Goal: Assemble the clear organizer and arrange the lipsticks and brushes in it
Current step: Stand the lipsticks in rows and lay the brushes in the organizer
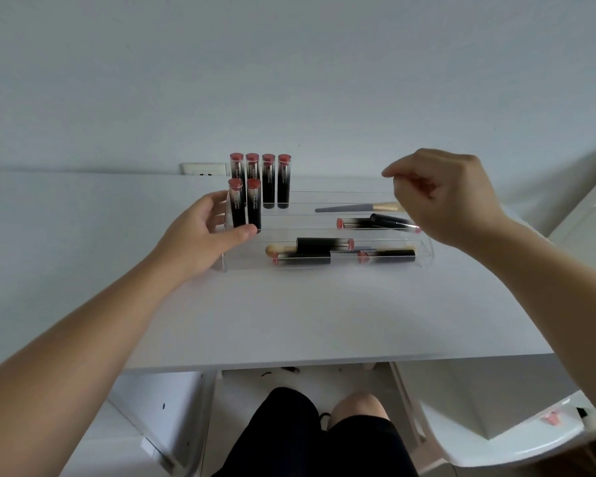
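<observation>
A clear tiered organizer [424, 247] stands on the white desk [289, 315]. Several black lipsticks with red caps [268, 182] stand upright at its left end, in the back row and the middle row. More lipsticks [324, 243] and brushes [355, 208] lie flat along the tiers to the right. My left hand [203, 235] grips the organizer's left end, with the thumb in front at the base of the upright lipsticks and the fingers behind. My right hand [444, 197] hovers above the right end with loosely curled fingers and holds nothing that I can see. It hides the ends of a brush and a lipstick.
A wall socket [203, 169] sits behind the desk at the left. White drawers [159, 407] stand under the desk on the left. At the lower right a white chair [516, 438] carries one more lipstick [551, 417]. My knees are under the desk's front edge.
</observation>
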Action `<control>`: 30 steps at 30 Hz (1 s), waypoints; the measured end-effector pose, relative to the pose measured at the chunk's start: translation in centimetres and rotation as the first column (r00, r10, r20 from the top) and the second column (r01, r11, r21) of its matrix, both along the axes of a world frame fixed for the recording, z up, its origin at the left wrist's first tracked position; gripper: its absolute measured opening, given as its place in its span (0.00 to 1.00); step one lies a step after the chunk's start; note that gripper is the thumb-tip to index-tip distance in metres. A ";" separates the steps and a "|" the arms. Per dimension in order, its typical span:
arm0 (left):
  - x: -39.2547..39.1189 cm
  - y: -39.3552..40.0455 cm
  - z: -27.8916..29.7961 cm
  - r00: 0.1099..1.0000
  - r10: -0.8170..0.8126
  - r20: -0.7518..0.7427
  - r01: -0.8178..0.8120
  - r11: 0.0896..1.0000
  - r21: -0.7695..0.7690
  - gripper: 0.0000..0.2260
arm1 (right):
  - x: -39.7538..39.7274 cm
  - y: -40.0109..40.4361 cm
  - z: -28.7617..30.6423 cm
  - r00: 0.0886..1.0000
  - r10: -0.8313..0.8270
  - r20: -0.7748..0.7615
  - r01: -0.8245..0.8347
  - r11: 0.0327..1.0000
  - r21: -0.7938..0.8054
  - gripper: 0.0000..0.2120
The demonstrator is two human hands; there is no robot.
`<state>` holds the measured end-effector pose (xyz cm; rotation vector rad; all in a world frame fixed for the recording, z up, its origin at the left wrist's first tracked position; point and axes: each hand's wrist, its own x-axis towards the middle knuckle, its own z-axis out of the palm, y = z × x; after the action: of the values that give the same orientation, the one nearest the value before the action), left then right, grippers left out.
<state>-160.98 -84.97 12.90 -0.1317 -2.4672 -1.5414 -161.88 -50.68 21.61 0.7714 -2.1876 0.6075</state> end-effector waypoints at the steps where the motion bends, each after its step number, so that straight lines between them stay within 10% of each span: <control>1: 0.0 0.0 0.0 1.000 0.005 -0.001 -0.005 1.000 -0.003 0.31 | -0.1 -0.1 -0.3 1.000 0.007 0.026 -0.008 1.000 0.018 0.11; 10: -0.6 -0.3 -0.4 0.999 0.032 0.030 -0.032 0.999 -0.012 0.28 | -1.9 -2.6 0.1 0.830 -0.037 0.556 -0.220 0.895 0.389 0.09; 30: -0.1 0.0 0.2 1.000 -0.016 0.007 0.016 1.000 0.002 0.37 | -5.0 -4.4 3.3 0.819 -0.252 0.516 -0.273 0.620 0.736 0.15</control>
<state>-161.05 -84.97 13.12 -0.1460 -2.4753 -1.5533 -166.88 -55.08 24.88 1.1486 -3.0842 -0.2583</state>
